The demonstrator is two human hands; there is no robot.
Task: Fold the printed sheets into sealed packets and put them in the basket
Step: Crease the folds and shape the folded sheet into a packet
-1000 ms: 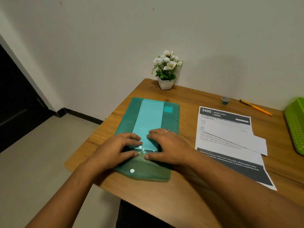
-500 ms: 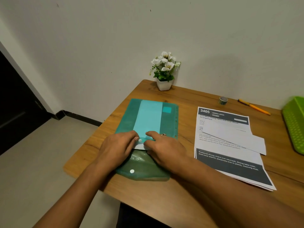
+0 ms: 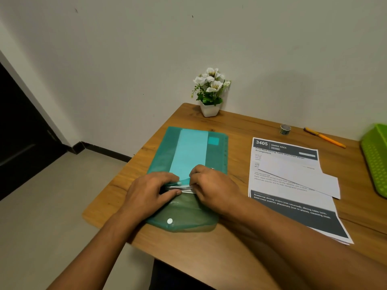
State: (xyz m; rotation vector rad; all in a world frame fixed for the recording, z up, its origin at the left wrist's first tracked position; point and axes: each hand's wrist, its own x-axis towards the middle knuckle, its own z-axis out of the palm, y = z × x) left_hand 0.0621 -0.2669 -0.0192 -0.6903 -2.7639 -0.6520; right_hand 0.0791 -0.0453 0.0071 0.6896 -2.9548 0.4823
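At counter's left end, head view, only view: green snap folder (image 3: 188, 155) lies flat, long axis running away from me toward the wall, flap end (image 3: 184, 216) nearest me with white snap stud (image 3: 169, 221) showing. Both hands sit on the folder mouth. Left hand (image 3: 149, 190) and right hand (image 3: 211, 185) meet at the opening, fingertips pinched on a thin white paper edge (image 3: 182, 188) that peeks out across the folder's width. Grip narrow on both sides, holding that paper edge and the folder lip; how much paper is inside I cannot tell, only a pale strip shows through the plastic.

Key relation: paper edge lies directly between the two hands, crosswise to the folder's long axis, so my guess is any pull comes straight toward me, both hands equally near.

Printed sheets (image 3: 291, 185) lie to the right of the folder, apart from it, one folded white piece (image 3: 310, 176) on top. Green basket (image 3: 374, 158) at far right edge, well apart, nearer right hand. Tape roll (image 3: 285, 129), orange pen (image 3: 324, 137), flower pot (image 3: 210, 95) along the back.
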